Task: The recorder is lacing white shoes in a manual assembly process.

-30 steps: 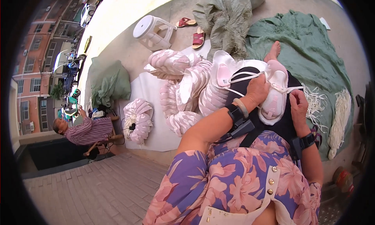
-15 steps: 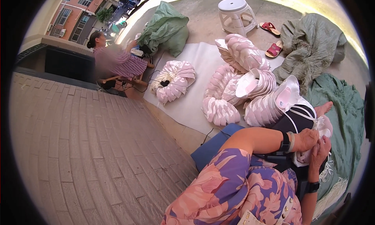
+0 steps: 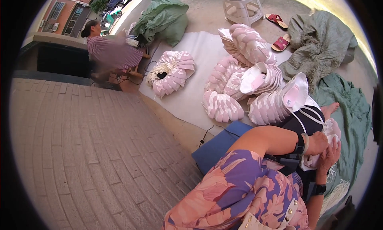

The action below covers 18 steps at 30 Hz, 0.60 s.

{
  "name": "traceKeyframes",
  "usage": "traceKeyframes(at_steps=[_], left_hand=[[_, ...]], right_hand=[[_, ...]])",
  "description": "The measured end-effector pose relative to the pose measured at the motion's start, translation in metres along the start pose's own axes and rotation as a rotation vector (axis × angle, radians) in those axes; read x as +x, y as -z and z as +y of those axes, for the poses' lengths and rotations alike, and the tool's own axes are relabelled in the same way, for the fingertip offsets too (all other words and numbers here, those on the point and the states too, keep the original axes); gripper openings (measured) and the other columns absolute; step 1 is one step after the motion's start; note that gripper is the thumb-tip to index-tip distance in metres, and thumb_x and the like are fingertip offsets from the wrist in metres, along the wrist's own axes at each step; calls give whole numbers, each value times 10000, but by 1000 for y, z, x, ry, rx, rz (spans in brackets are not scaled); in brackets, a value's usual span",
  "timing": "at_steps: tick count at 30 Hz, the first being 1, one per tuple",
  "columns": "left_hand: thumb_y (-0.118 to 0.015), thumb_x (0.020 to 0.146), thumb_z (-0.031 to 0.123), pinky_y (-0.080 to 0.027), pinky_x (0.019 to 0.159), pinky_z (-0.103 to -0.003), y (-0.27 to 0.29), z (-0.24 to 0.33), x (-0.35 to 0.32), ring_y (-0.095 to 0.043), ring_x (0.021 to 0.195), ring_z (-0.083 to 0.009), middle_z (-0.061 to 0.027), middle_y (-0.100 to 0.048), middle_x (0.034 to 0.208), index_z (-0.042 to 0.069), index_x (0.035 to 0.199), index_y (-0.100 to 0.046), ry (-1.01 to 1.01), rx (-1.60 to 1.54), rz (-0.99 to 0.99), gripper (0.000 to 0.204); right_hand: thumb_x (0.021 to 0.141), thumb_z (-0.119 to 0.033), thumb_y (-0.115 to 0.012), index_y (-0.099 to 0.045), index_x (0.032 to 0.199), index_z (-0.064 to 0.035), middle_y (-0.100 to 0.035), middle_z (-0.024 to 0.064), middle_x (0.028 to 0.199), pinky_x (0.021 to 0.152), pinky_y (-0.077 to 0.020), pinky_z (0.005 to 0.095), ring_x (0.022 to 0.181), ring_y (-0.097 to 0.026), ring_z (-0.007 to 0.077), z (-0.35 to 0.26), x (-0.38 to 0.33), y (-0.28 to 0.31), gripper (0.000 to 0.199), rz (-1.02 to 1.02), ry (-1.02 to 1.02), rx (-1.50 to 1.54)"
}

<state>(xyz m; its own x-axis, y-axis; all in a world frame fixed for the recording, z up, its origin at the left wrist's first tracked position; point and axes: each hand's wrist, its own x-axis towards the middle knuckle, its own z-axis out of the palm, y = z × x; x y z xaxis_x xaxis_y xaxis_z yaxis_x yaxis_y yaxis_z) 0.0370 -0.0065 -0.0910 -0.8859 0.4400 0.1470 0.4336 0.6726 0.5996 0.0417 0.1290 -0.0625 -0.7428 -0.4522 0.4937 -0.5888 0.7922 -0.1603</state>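
A pink-and-white shoe upper lies over my lap at the right, with more of its pale material below my hands. My left hand is closed in a pinch at its near edge, a dark strap and a pale bangle round the wrist. Pressed close against it, my right hand holds the same upper from the right, its fingers pointing up. The fingertips are partly hidden. White laces loop over the dark cloth just beyond. Stacked shoe uppers lie nested beside my knee.
More bundled uppers rest on a pale sheet. Green sacks and a grey-green sack stand around. A white stool and red slippers are at the back. Another person sits at far left beside a brick wall.
My view has tilted, so the surroundings sit slightly higher and further left. My hands have shifted a little against each other while staying on the shoe upper.
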Motion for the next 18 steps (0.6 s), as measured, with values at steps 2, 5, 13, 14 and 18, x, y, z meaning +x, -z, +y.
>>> traceKeyframes(at_steps=[2,5,13,14,18], left_hand=[[-599,712,201,-458,792,-406,17,9,12,-593,931,-324,-191,-627,910,68,854,-667,55,-81,-208,206],[-574,693,143,-504,636,-407,37,-2,6,-625,725,-348,-202,-617,737,29,697,-639,-2,-122,-89,131],[-490,772,130,-431,601,-476,43,6,8,-548,669,-401,-212,-541,689,16,761,-496,-82,-97,-110,114],[-495,773,137,-428,606,-476,41,9,7,-548,683,-398,-210,-539,696,22,757,-495,-101,-73,-107,116],[-498,768,144,-455,630,-444,40,15,8,-574,699,-362,-173,-572,722,46,785,-534,-111,-66,-116,106]], right_hand=[[751,-240,-608,-623,815,-134,-527,26,1245,940,-303,510,1186,-419,336,6,-3,6,124,-86,-130,-125],[699,-224,-633,-606,772,-143,-526,27,1233,938,-269,564,1195,-403,325,-13,7,5,112,-69,-201,-113],[677,-208,-657,-617,739,-102,-522,33,1156,967,-180,603,1213,-361,284,-16,-3,5,130,1,-294,18],[687,-199,-642,-614,744,-85,-519,65,1137,961,-197,603,1199,-373,283,-16,-5,5,130,36,-296,17],[665,-179,-581,-601,765,-55,-535,113,1124,973,-186,619,1170,-407,290,-16,-11,1,160,103,-249,11]])
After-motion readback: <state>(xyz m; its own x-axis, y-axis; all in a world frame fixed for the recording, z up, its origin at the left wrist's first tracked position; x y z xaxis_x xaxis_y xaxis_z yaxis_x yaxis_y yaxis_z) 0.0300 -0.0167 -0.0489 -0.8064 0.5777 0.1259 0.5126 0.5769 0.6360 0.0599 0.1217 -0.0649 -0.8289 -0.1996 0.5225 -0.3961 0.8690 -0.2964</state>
